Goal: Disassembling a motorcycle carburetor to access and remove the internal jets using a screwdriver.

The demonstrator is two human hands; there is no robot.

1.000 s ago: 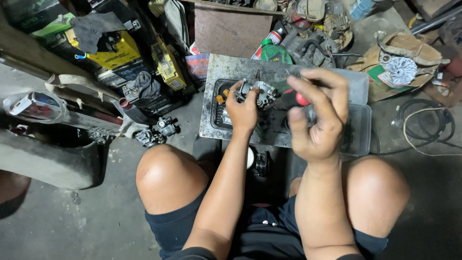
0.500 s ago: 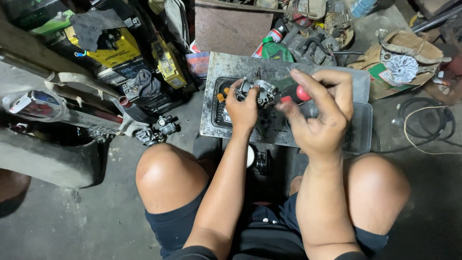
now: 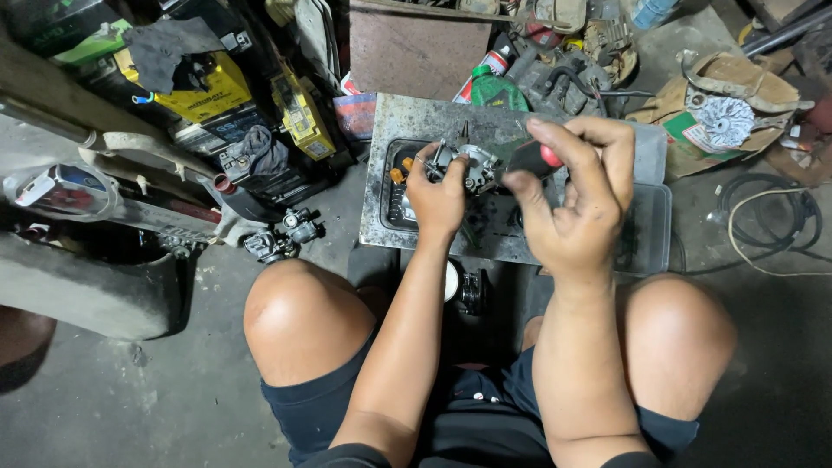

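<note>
Lifted a little since a moment ago, the right hand (image 3: 576,204) stays closed round a red-handled screwdriver (image 3: 530,159) set to the small grey metal carburettor (image 3: 464,165), gripped in the left hand (image 3: 436,195) over the grimy tray (image 3: 386,165), seemingly mid-unscrewing, needing steady turning next.

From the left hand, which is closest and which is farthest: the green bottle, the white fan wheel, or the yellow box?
Measured from the left hand in the head view:
1. Green bottle, just above, slightly right.
2. Yellow box, far to the upper left.
3. White fan wheel, far to the right, on cardboard.
</note>
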